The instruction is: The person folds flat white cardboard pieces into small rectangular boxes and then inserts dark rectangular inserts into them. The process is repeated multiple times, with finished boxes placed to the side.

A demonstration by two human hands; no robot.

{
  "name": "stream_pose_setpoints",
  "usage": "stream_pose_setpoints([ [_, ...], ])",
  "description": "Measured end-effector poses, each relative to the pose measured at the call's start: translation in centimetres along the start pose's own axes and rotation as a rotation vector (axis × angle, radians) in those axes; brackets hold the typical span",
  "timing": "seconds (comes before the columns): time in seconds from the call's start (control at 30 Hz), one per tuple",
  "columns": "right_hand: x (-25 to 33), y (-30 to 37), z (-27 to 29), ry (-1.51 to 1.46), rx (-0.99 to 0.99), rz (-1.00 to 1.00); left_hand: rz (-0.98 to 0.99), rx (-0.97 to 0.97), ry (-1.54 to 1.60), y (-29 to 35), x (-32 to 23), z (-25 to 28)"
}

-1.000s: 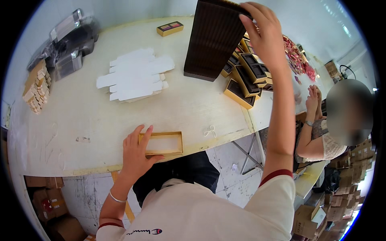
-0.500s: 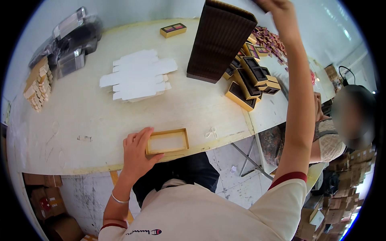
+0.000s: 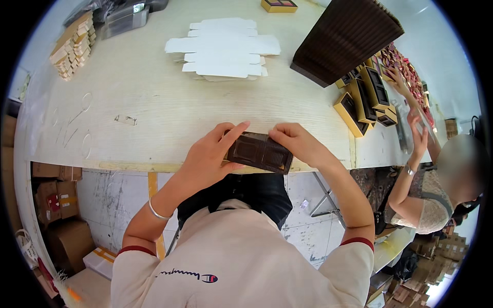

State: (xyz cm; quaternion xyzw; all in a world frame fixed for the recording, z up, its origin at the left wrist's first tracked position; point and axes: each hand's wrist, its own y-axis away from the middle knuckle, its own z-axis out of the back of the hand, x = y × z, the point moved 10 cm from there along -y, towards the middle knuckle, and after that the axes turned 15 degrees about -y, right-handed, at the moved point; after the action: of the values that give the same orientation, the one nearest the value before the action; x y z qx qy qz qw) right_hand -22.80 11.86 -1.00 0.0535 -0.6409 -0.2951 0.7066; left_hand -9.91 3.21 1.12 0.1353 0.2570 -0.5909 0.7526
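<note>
A dark brown plastic insert tray (image 3: 259,150) with moulded hollows lies over the gold open box at the table's front edge. Little of that box shows under it. My left hand (image 3: 208,151) is closed around the left end, its thumb in front and fingers behind. At the far right corner my right hand (image 3: 300,143) pinches the tray's rim. Whether the tray is seated inside the box I cannot tell. Beyond, to the right, a tall stack of brown trays (image 3: 346,43) stands beside several gold boxes fitted with brown inserts (image 3: 362,102).
Flat white carton blanks (image 3: 223,51) lie mid-table. Small wooden-coloured pieces (image 3: 74,46) and clear plastic cases (image 3: 126,20) sit far left. One filled gold box (image 3: 279,6) is at the back. A co-worker (image 3: 416,190) reaches toward a pile of small reddish packets (image 3: 405,66) at right.
My right hand has come down from the top of the stack, bringing a brown tray to the gold box. My left hand stays at the box. The view has shifted, and the co-worker's arms are raised.
</note>
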Motion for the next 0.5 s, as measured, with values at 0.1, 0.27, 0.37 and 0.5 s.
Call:
stream_pose_setpoints([
  [0.1,2.7,1.0,-0.1,0.129,-0.156,0.170,-0.048,0.018,-0.090,-0.2,0.3,-0.4],
  [0.27,7.3,6.6,-2.6,0.606,-0.043,0.811,-0.047,0.116,-0.082,-0.5,1.3,0.3],
  [0.37,4.0,6.9,-3.2,0.513,0.082,0.810,-0.155,0.105,-0.091,-0.7,1.2,0.5],
  [0.5,4.6,6.5,-4.7,0.581,-0.031,0.932,-0.204,0.060,-0.254,-1.1,0.1,1.1],
])
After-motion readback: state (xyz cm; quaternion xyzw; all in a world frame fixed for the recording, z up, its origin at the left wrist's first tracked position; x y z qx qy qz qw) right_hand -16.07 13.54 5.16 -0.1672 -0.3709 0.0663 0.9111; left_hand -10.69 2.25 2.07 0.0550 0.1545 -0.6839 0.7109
